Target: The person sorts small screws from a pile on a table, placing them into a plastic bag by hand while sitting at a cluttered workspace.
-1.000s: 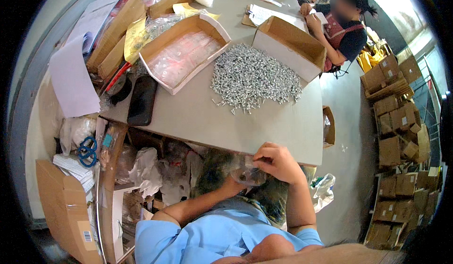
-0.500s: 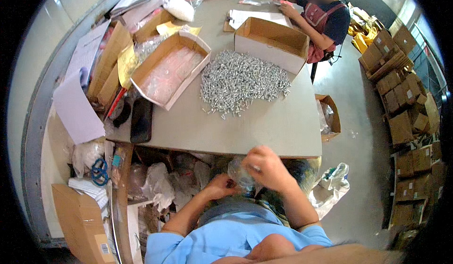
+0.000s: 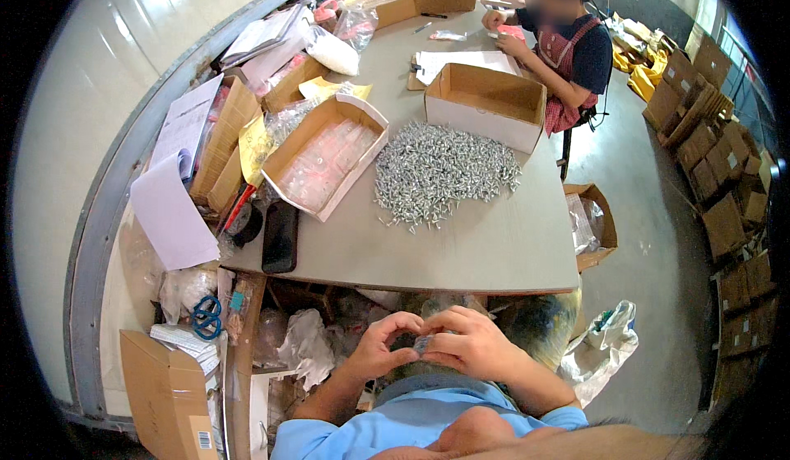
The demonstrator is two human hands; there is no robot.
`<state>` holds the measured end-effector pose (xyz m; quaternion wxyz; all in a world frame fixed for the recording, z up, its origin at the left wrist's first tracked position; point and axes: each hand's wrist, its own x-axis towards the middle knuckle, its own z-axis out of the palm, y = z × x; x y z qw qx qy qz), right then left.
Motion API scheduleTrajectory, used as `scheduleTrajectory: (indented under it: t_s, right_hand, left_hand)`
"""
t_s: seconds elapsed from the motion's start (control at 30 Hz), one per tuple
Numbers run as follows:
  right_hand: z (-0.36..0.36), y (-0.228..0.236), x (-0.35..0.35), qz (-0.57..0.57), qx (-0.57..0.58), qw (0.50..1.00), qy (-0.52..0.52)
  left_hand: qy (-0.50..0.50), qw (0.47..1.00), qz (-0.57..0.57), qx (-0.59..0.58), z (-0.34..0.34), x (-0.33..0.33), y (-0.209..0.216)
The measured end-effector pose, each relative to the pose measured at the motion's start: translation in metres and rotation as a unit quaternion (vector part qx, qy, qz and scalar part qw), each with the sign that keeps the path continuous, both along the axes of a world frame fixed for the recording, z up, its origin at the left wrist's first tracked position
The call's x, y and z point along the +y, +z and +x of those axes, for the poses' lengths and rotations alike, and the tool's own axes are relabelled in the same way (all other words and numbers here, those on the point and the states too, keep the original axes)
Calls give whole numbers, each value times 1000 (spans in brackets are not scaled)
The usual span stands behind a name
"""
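Close together over my lap, just off the table's near edge, my left hand and my right hand pinch a small clear plastic bag. Only a greyish, shiny bit of it shows between the fingers; whatever lies inside is hidden. Beyond them, on the table, a wide heap of small silver screws is spread out. To the left of the heap stands an open carton holding flat clear and pinkish plastic bags. Behind the heap sits an open white-sided cardboard box with nothing visible inside.
A black phone lies near the table's left corner, beside papers and cartons. Across the table a co-worker handles a small pink item. A white sack and an open box stand right of the table; stacked cartons line the aisle.
My right hand has come down and in to meet my left, and both now close on the plastic bag. The view has shifted, so the table sits lower and farther right.
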<state>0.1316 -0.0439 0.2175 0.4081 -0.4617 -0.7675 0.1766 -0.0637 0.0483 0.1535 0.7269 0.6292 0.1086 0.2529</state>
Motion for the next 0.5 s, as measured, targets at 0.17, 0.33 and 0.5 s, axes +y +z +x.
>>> scheduleTrajectory:
  t_s: [0.17, 0.33, 0.5]
  right_hand:
    - [4, -4, -3, 5, 69, 997, -33]
    - [4, 1, -3, -113, 97, 989, -11]
    - [6, -5, 2, -129, 110, 983, 70]
  left_hand:
    - [84, 972, 219, 0, 14, -1, 20]
    - [108, 954, 281, -16, 16, 1, 24]
    - [62, 960, 273, -22, 17, 4, 27]
